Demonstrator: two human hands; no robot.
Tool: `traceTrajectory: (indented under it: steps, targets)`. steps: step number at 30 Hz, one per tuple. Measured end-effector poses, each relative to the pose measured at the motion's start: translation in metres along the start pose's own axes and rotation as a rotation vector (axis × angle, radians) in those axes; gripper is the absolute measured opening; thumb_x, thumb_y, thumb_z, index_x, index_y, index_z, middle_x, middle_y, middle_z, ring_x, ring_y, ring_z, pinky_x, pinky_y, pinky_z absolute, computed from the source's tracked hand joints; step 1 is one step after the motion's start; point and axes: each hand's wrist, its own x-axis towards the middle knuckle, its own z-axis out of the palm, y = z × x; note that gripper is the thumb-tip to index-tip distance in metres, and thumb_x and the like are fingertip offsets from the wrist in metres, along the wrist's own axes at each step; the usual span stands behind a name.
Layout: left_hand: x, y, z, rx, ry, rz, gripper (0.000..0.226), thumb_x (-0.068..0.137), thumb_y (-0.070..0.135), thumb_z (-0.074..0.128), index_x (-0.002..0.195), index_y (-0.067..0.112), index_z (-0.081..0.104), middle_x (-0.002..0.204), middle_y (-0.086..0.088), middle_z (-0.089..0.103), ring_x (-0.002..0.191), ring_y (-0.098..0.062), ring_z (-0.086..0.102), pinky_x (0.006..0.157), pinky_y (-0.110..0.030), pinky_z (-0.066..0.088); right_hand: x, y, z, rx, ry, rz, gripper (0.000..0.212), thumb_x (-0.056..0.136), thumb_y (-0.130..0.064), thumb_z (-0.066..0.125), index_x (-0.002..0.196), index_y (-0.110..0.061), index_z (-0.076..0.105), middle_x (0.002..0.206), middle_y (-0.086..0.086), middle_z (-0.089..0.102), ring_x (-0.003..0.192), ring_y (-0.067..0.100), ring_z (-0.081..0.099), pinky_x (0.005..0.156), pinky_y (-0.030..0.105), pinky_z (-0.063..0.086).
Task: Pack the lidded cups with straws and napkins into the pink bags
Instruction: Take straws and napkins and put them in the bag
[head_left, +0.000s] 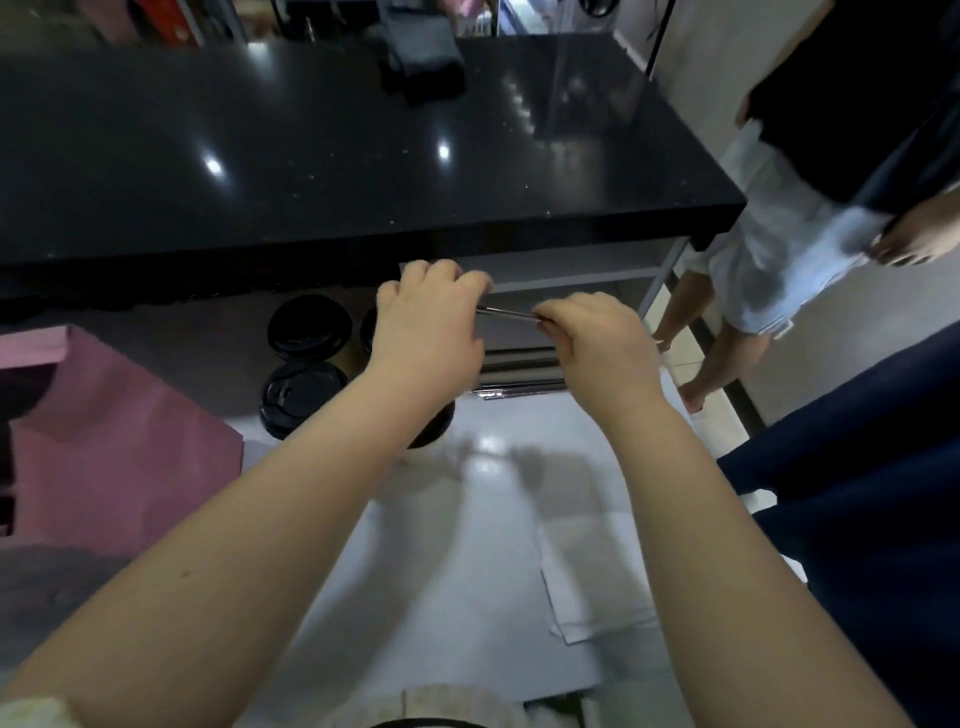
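The left hand (426, 327) and the right hand (602, 338) pinch one thin dark straw (506, 313) just right of the round black-lidded cups (309, 325), which stand outside the pink paper bag (119, 457) on their left, so packing looks barely begun.

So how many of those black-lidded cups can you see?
4. Two stand clear, left of the left hand: the far cup and the near cup. A third cup peeks out behind that hand, a fourth cup under its wrist. Others may be hidden.
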Motion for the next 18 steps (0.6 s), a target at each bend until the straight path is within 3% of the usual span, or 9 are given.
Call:
traceTrajectory:
  steps: [5, 11, 15, 18]
  targets:
    - [-0.023, -0.046, -0.055, -0.005, 0.120, -0.048, 0.052, 0.083, 0.019, 0.063, 0.133, 0.028, 0.052, 0.131, -0.001, 0.053, 0.124, -0.030, 0.042, 0.096, -0.045, 0.037, 0.022, -0.059, -0.020, -0.002, 0.052, -0.120, 0.021, 0.095, -0.016, 0.058, 0.111, -0.010, 0.070, 0.098, 0.010, 0.070, 0.091, 0.033, 0.062, 0.079, 0.047, 0.046]
    - [-0.066, -0.123, -0.119, -0.123, 0.218, -0.150, 0.055, 0.082, 0.019, 0.069, 0.133, 0.031, 0.053, 0.135, 0.002, 0.052, 0.129, -0.028, 0.039, 0.103, -0.046, 0.036, 0.040, -0.146, -0.046, 0.025, 0.196, -0.320, 0.015, 0.087, -0.011, 0.068, 0.101, -0.010, 0.075, 0.085, 0.005, 0.074, 0.077, 0.026, 0.068, 0.079, 0.041, 0.048]
    - [-0.098, -0.177, -0.150, -0.068, 0.291, -0.196, 0.057, 0.081, 0.024, 0.073, 0.133, 0.032, 0.053, 0.135, 0.003, 0.053, 0.129, -0.026, 0.041, 0.102, -0.047, 0.038, 0.056, -0.207, -0.047, 0.036, 0.243, -0.425, 0.014, 0.086, -0.015, 0.070, 0.098, -0.012, 0.076, 0.087, 0.001, 0.075, 0.077, 0.024, 0.069, 0.082, 0.043, 0.046]
    - [-0.123, -0.227, -0.167, -0.031, 0.318, -0.263, 0.056, 0.081, 0.025, 0.073, 0.134, 0.032, 0.053, 0.135, 0.002, 0.054, 0.128, -0.026, 0.042, 0.100, -0.047, 0.037, 0.064, -0.256, -0.038, 0.073, 0.220, -0.463, 0.014, 0.086, -0.014, 0.071, 0.098, -0.010, 0.076, 0.087, 0.004, 0.075, 0.078, 0.026, 0.069, 0.076, 0.043, 0.050]
